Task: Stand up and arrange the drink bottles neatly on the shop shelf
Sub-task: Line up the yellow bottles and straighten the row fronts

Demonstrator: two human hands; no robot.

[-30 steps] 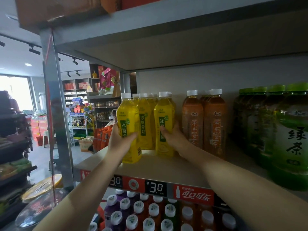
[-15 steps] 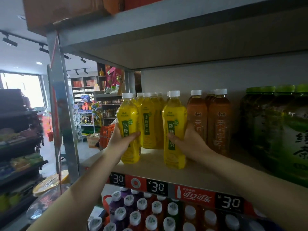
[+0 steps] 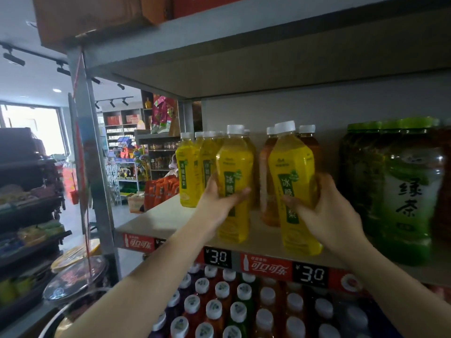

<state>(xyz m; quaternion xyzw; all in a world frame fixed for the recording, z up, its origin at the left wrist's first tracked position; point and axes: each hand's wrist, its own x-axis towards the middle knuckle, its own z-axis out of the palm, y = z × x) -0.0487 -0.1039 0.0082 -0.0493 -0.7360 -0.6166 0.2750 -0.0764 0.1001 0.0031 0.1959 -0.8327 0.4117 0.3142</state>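
My left hand [image 3: 220, 201] holds a yellow bottle [image 3: 234, 184] at mid-body, the grip closed round it with the thumb across the green label. The bottle stands upright near the front edge of the shelf [image 3: 175, 223]. My right hand [image 3: 327, 211] holds a second yellow bottle [image 3: 292, 181], fingers curled round its right side and thumb on the label. This bottle leans slightly, its cap tipped to the left, and its base is at the front edge of the shelf. The two held bottles are near each other but apart.

Behind my left hand, further yellow bottles [image 3: 189, 172] stand upright toward the left end of the shelf. Brown bottles [image 3: 267, 181] stand behind the held pair. Large green bottles [image 3: 410, 191] stand at the right end. Price tags [image 3: 310, 274] reading 3.0 run along the front edge. Capped bottles [image 3: 214, 308] fill the shelf below.
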